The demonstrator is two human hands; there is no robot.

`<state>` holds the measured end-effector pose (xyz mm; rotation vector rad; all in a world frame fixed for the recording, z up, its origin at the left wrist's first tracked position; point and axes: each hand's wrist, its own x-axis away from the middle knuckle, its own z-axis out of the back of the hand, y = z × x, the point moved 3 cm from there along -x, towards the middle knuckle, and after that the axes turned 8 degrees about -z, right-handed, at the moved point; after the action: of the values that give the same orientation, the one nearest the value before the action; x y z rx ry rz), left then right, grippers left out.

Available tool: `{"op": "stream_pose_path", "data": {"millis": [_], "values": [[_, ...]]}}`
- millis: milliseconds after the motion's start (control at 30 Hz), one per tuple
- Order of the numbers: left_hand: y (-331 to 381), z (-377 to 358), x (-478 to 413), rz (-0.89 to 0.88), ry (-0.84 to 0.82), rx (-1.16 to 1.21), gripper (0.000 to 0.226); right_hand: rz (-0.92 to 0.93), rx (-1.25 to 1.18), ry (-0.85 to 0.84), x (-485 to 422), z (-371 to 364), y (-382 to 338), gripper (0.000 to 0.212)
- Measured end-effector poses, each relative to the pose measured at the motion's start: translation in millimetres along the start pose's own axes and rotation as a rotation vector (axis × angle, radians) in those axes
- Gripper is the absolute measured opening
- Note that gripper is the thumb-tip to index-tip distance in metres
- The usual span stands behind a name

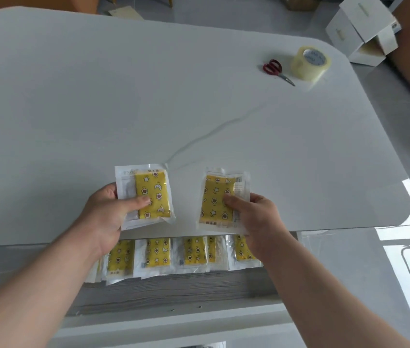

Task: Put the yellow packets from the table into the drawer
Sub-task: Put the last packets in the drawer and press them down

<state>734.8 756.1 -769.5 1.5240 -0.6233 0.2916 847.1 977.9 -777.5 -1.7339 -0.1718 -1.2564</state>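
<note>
Yellow inserts printed with stars, moons and small flower shapes show through clear plastic wrappers, and we have one such packet in each hand. Our left hand (105,212) grasps the left-hand packet (152,194), thumb pressed across its front and the other fingers hidden behind it. Our right hand (256,219) grasps the right-hand packet (217,199) the same way, thumb on the front near its right side. Both packets sit over the near part of the white table (148,96), side by side but apart. We cannot tell whether they touch the tabletop. The lower edge of the right-hand packet reaches the table's near edge, while the left-hand packet lies just short of it.

Below that edge the drawer (173,290) stands open, showing a grey wood-grain floor. A row of packets (157,252) of the same kind lies along its back, flat and overlapping one another, with their upper ends tucked under the table edge. Our wrists cover the two ends of the row.

Far off on the right of the table, red-handled scissors (274,69) lie just beside a roll of clear packing tape (310,62). Beyond the table's corner, white cardboard boxes (362,28) stand on the floor.
</note>
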Motion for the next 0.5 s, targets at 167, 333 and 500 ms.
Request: {"op": "stream_pose_path", "data": {"millis": [167, 333, 500], "values": [[-15.9, 43.5, 32.3, 0.083, -0.037, -0.029, 0.046, -0.026, 0.006, -0.041, 25.8, -18.0, 29.8, 0.027], [-44.5, 83.8, 54.2, 0.107, -0.036, -0.072, 0.043, -0.067, 0.028, -0.056, 48.0, -19.5, 69.7, 0.024], [-84.3, 106.3, 64.4, 0.178, -0.047, -0.152, 0.049, -0.146, 0.104, -0.048, 50.9, -4.6, 105.4, 0.027]]}}
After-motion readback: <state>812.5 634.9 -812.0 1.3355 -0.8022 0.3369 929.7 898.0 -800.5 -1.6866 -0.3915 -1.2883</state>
